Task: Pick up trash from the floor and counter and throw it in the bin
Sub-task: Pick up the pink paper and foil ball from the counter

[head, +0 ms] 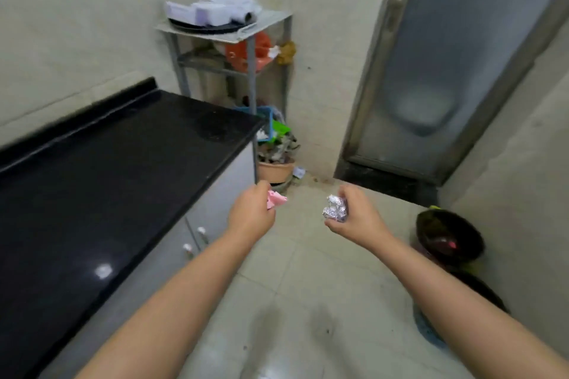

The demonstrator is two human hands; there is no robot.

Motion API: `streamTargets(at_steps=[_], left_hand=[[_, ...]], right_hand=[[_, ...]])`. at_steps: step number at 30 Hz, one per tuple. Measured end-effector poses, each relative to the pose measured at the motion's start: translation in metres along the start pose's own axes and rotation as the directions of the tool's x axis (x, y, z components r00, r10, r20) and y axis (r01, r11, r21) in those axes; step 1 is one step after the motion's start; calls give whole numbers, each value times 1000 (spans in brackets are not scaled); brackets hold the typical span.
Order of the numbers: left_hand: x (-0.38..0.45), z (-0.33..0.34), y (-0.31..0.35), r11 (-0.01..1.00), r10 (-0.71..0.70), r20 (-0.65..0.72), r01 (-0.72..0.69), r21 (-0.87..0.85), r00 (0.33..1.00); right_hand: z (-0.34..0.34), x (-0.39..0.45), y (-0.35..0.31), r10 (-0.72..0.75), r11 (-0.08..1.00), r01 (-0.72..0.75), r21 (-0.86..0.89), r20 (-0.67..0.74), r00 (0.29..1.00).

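My left hand (251,212) is closed around a crumpled pink paper (276,200) that sticks out past the fingers. In my right hand (358,217) sits a crumpled ball of silver foil (335,208), gripped by the fingertips. Both hands are held out over the tiled floor, beside the end of the black counter (117,169). A bin lined with a black bag (449,235) stands on the floor to the right of my right hand; something pinkish lies inside it.
A metal rack (243,37) with boxes and an orange item stands in the corner behind the counter. Under it are a blue basket and a pink basin (275,171) full of clutter. A frosted glass door (446,71) is at the right. A small scrap (298,172) lies on the floor by the basin.
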State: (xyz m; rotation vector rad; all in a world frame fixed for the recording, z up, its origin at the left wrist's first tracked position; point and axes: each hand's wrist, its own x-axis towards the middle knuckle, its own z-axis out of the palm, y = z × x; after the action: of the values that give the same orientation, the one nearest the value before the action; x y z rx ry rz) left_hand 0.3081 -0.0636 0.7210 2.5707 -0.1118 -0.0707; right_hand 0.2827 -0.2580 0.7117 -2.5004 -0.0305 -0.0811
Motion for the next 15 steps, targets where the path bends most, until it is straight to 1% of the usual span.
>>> streamTargets(at_steps=[3, 5, 7, 9, 12, 15], left_hand=[[22, 70, 85, 986, 155, 161, -163, 35, 975], [34, 117, 138, 962, 245, 272, -268, 53, 931], [43, 162, 186, 935, 310, 370, -352, 49, 876], [55, 207, 229, 910, 355, 449, -413, 34, 820], [81, 277, 287, 884, 390, 536, -467, 8, 749], [110, 346, 336, 874, 379, 633, -486, -6, 675]], right_hand=[[-52, -31, 88, 218, 976, -218, 19, -86, 972], [-80, -54, 143, 357, 934, -349, 76, -146, 923], [-102, -74, 193, 467, 884, -448, 137, -186, 865], [-120, -85, 239, 577, 816, -545, 192, -213, 789], [-146, -88, 310, 731, 683, -681, 266, -227, 644], [-164, -80, 382, 852, 521, -776, 357, -167, 496]])
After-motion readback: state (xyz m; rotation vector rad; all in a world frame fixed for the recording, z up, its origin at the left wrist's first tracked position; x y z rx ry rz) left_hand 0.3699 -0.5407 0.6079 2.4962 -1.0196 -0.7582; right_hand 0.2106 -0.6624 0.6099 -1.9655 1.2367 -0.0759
